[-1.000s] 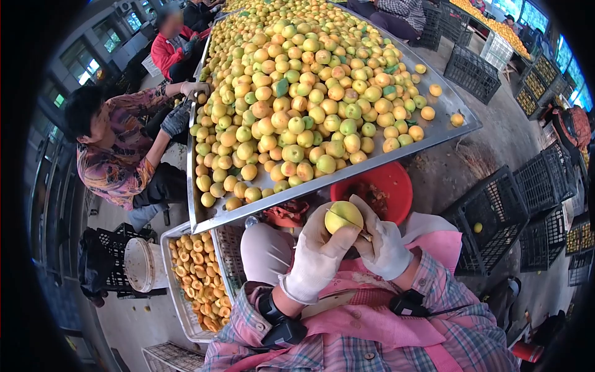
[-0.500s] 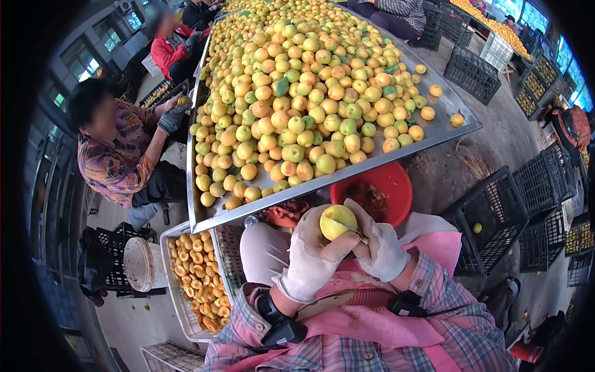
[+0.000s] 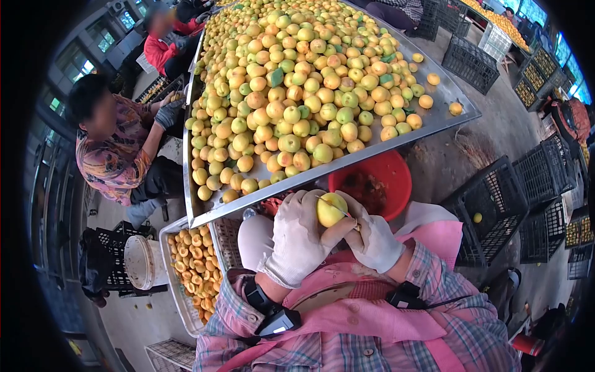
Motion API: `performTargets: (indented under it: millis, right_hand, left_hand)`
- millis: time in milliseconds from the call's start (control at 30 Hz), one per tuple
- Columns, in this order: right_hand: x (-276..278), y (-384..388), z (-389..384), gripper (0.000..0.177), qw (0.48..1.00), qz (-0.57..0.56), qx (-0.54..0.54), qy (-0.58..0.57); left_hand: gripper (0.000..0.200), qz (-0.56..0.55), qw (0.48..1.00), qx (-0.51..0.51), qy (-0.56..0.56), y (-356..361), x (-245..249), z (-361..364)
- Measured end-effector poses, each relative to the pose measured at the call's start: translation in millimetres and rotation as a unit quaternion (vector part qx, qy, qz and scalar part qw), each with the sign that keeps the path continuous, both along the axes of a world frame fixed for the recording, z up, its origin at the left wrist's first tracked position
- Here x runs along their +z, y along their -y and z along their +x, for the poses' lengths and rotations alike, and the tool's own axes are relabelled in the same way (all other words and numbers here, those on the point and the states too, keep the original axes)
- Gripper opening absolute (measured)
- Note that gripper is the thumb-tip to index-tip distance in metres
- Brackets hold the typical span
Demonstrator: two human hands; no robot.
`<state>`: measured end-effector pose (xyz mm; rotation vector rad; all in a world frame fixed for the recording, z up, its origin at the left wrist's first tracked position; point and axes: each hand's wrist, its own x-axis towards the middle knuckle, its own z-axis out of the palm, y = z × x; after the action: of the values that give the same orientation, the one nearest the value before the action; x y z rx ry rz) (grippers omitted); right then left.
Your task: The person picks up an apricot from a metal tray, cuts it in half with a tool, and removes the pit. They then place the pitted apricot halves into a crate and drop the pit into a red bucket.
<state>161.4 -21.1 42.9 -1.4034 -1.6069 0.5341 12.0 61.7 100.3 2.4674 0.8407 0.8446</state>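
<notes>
A yellow apricot (image 3: 331,211) is gripped in my left hand (image 3: 299,232), fingers and thumb wrapped round its side. My right hand (image 3: 375,242) is closed on a small knife (image 3: 338,206), whose thin blade lies across the face of the apricot; its handle is mostly hidden in the fingers. Both hands wear white gloves and meet above my lap, just off the near edge of the metal table. A red basin (image 3: 396,186) with dark scraps inside sits below and beyond my right hand.
Heaped apricots (image 3: 291,93) cover the metal table (image 3: 260,199). At lower left a white crate (image 3: 166,260) holds halved apricots, beside a white bucket (image 3: 141,263). Black crates (image 3: 493,214) stand at right. A person in a patterned shirt (image 3: 114,155) sits at the table's left side.
Both hands have shifted slightly left and up with the apricot, which is turned a little. More of the back of my left hand shows now. The knife blade still crosses the fruit.
</notes>
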Motion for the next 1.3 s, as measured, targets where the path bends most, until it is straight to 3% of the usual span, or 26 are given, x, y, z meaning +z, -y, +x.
performTargets:
  millis: [33, 100, 300, 467, 567, 667, 767, 833, 967, 1067, 1133, 1233, 1300]
  right_hand:
    - [0, 0, 0, 0.058, 1.000, 0.002, -0.003, 0.007]
    - [2, -1, 1, 0.057, 1.000, -0.007, -0.004, 0.018]
    - [6, 2, -1, 0.057, 0.998, -0.058, -0.001, 0.006]
    - [23, 2, 8, 0.062, 0.991, -0.103, 0.053, -0.070]
    - [18, -1, 16, 0.077, 0.994, 0.019, 0.087, -0.060]
    - [30, -5, 22, 0.077, 0.983, -0.054, 0.144, -0.103]
    - [18, -11, 20, 0.074, 0.963, -0.050, 0.201, -0.170]
    - [22, -9, 17, 0.072, 0.968, -0.045, 0.195, -0.151]
    - [26, -5, 17, 0.070, 0.966, -0.059, 0.211, -0.137]
    - [29, -3, 19, 0.069, 0.950, -0.120, 0.249, -0.147]
    - [26, -2, 18, 0.069, 0.942, -0.145, 0.263, -0.151]
    - [19, 6, 12, 0.068, 0.943, -0.055, 0.282, -0.169]
    - [18, 8, 12, 0.068, 0.948, -0.067, 0.263, -0.168]
  left_hand:
    - [0.053, -0.001, 1.000, -0.001, 0.000, 2, -4, 0]
    - [0.046, -0.197, 0.974, 0.024, 0.112, 6, -14, 1]
    - [0.042, -0.273, 0.956, 0.037, 0.105, 6, -27, -3]
    - [0.049, -0.237, 0.970, 0.020, 0.049, 7, -12, 0]
    - [0.055, -0.277, 0.960, 0.012, 0.037, 10, -11, 6]
    - [0.056, -0.318, 0.946, 0.002, 0.068, 12, -12, 10]
    - [0.052, -0.334, 0.939, -0.030, 0.077, 9, -10, 9]
    - [0.034, -0.329, 0.944, -0.012, 0.021, 12, -5, 6]
    - [0.052, -0.290, 0.954, -0.052, 0.059, 8, -31, -1]
    - [0.050, -0.232, 0.968, -0.085, 0.036, 11, -30, -9]
    - [0.021, -0.292, 0.948, -0.122, 0.023, 16, -17, -12]
    - [0.022, -0.299, 0.944, -0.139, -0.019, 21, -12, -19]
    - [0.025, -0.329, 0.933, -0.146, -0.004, 19, -17, -19]
